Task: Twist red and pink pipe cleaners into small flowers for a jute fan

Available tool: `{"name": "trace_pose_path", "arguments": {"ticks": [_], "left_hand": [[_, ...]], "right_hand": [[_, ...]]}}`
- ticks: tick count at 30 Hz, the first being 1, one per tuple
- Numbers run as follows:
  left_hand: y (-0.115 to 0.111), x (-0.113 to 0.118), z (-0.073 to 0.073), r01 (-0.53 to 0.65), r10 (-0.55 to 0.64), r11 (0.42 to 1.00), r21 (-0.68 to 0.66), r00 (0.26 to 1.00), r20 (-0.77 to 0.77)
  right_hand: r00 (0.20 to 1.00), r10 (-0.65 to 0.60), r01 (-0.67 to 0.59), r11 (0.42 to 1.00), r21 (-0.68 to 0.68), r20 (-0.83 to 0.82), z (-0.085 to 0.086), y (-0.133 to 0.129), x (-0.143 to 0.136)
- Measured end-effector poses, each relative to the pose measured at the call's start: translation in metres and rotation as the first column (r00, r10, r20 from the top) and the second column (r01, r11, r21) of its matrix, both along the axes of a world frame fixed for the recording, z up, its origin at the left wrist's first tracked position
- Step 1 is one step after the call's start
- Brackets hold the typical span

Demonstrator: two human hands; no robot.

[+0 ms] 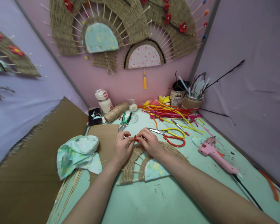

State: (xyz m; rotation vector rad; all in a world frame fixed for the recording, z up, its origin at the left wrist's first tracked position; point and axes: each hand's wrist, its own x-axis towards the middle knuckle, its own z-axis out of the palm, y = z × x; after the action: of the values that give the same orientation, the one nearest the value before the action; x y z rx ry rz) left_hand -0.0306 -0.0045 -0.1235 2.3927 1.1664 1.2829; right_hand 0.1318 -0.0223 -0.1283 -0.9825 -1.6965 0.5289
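Between both hands is a small red pipe cleaner piece (136,139), bent into a little shape and pinched at the fingertips. My left hand (124,147) is closed on its left side. On its right side, my right hand (149,142) is closed as well. Below the hands lies a woven twine fan (127,174) with thin stick ribs and a half-round of green floral cloth (155,170). My right forearm covers part of the fan. Just beyond the right hand lie scissors (174,133) with yellow and red handles.
Many coloured pipe cleaners (170,112) are heaped at the back. A pink glue gun (218,157) lies on the right, its cord trailing forward. Green-handled pliers (125,120), a twine roll (116,112) and a bottle (104,101) stand or lie behind. Floral cloth (78,155) and cardboard (37,165) are on the left.
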Motion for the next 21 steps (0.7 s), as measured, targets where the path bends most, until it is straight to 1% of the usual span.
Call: {"name": "trace_pose_path", "arguments": {"ticks": [2, 4, 7, 11, 16, 21], "left_hand": [[0.0020, -0.0005, 0.0001, -0.012, 0.024, 0.996, -0.094, 0.991, 0.131], [0.0042, -0.0016, 0.0008, -0.016, 0.065, 0.982, -0.187, 0.965, 0.256], [0.0057, -0.0029, 0.0027, 0.000, 0.096, 0.964, -0.267, 0.933, 0.346], [0.0041, -0.0023, 0.0047, 0.011, 0.079, 0.966, -0.257, 0.938, 0.337], [0.0036, -0.0006, 0.0033, 0.000, 0.059, 0.983, -0.186, 0.949, 0.309], [0.0045, -0.0008, -0.0006, -0.020, 0.050, 0.991, -0.131, 0.973, 0.225]], "right_hand": [[0.999, -0.037, 0.038, 0.999, 0.005, -0.038, 0.0006, 0.0002, 0.0006], [0.995, -0.071, 0.071, 0.997, -0.006, -0.068, 0.0015, 0.0004, 0.0015], [0.994, -0.079, 0.077, 0.996, -0.039, -0.080, 0.0023, 0.0004, 0.0025], [0.996, -0.037, 0.027, 0.992, -0.120, -0.083, 0.0023, 0.0004, 0.0016], [0.991, 0.029, -0.058, 0.972, -0.226, -0.128, 0.0011, 0.0012, -0.0011], [0.986, 0.002, -0.044, 0.968, -0.248, -0.165, -0.0013, 0.0024, -0.0026]]}}
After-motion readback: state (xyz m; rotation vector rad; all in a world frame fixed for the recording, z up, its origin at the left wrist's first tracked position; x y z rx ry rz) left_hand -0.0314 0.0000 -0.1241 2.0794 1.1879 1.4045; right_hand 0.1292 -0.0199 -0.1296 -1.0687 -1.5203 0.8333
